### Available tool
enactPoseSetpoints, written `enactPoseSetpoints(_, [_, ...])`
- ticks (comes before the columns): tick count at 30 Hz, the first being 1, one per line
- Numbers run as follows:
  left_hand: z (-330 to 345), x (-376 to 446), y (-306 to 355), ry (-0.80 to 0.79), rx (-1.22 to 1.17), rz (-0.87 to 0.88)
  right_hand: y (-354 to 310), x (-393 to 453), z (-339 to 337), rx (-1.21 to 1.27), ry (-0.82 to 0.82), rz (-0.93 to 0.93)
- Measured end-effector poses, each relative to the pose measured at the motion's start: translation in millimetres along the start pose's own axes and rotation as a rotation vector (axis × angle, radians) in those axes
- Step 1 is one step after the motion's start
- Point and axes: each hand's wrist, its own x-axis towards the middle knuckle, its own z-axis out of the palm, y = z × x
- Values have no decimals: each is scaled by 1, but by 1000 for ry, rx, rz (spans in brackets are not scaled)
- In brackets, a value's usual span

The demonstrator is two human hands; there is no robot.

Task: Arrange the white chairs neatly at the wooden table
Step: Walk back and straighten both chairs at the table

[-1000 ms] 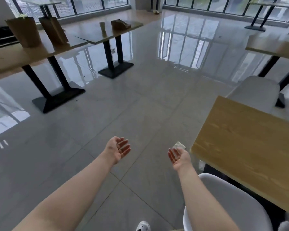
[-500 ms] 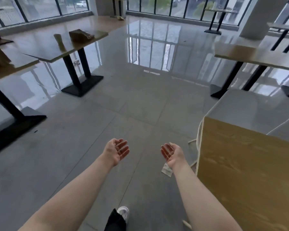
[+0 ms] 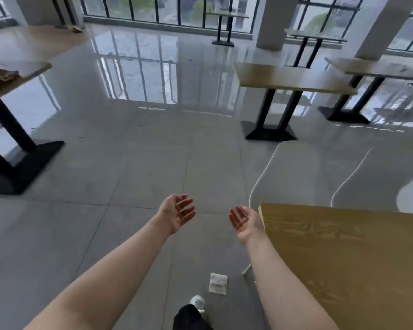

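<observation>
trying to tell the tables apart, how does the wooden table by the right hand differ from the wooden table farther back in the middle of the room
The near wooden table has white chairs at its far edge; the far wooden table shows none beside it. The near one's legs are out of sight, while the far one's black legs and flat base show fully. The near one's top shows bold yellow grain; the far one's looks duller. Both are rectangular light wood.

Beyond the right hand, the wooden table hides the white chairs' seats and runs off-frame.
</observation>
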Motion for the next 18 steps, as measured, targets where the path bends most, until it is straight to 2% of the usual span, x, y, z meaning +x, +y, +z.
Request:
enactPoseSetpoints(7, [74,104,84,0,48,-7,-70,101,74,42,21,-25])
enactPoseSetpoints(12, [128,167,130,-57,65,-40,-116,161,122,66,47,-57])
enactPoseSetpoints(18, [189,288,208,-129,130,-86,-157,266,185,122,143,-133])
